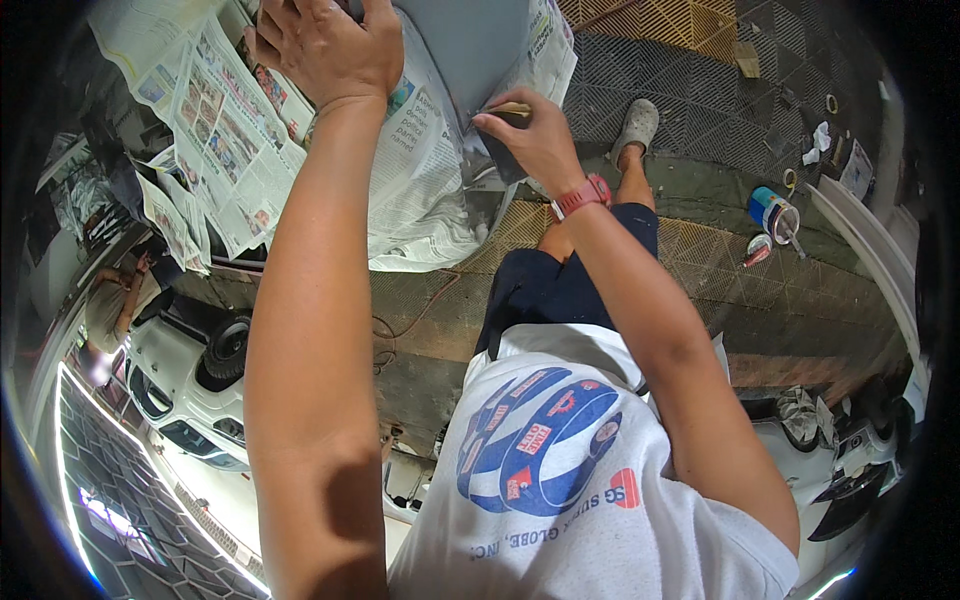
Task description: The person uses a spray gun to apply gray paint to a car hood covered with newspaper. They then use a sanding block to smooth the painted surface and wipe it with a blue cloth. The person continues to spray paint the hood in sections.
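A smooth grey panel (470, 50) lies at the top of the head view, bordered by newspaper (408, 185) and thin clear plastic. Close to its lower right edge, my right hand (540, 140) pinches a folded sheet of dark sandpaper (502, 155) with a yellowish-brown edge showing. A red watch (583, 197) is on that wrist. My left hand (335, 55) reaches over the newspaper left of the panel, palm down with its fingers apart. The upper edge of the view cuts off some of its fingertips, and a small dark patch beside its thumb is unclear.
More newspaper sheets (215, 130) hang at the left. On the floor at right are a blue can (768, 208), tape rolls (831, 103) and crumpled white paper (818, 142). A thin hose (425, 305) crosses the floor. A white car (190, 365) and another person (115, 305) are behind at left.
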`<state>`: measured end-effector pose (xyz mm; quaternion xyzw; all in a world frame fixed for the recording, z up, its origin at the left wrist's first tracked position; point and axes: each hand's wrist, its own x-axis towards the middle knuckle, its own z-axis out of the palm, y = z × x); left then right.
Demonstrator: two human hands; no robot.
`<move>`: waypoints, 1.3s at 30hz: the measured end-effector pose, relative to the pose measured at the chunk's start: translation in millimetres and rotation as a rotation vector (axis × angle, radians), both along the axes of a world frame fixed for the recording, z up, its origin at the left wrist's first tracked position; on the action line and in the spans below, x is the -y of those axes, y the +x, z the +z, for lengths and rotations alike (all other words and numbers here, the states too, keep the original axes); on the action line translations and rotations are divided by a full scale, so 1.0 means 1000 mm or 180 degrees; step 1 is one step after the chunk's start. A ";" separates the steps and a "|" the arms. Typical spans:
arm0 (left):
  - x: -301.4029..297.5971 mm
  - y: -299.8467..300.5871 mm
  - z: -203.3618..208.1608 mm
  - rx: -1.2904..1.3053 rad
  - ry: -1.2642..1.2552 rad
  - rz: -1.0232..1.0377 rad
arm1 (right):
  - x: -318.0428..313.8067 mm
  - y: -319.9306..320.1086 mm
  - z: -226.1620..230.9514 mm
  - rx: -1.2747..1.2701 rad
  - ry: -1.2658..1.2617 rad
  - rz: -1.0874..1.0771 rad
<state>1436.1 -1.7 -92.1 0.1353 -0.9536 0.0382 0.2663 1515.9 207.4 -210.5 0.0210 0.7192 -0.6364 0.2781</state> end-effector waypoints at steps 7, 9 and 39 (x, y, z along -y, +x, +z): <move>0.002 -0.001 -0.003 -0.0133 -0.0008 -0.0043 | 0.003 0.016 0.028 0.0237 -0.0196 -0.0416; 0.002 -0.001 -0.003 -0.0110 0.0058 -0.0038 | 0.008 0.010 0.035 -0.0064 -0.0010 -0.0448; 0.003 -0.002 -0.007 -0.0015 0.0105 0.0107 | 0.052 0.013 0.038 -0.1019 0.0411 -0.0876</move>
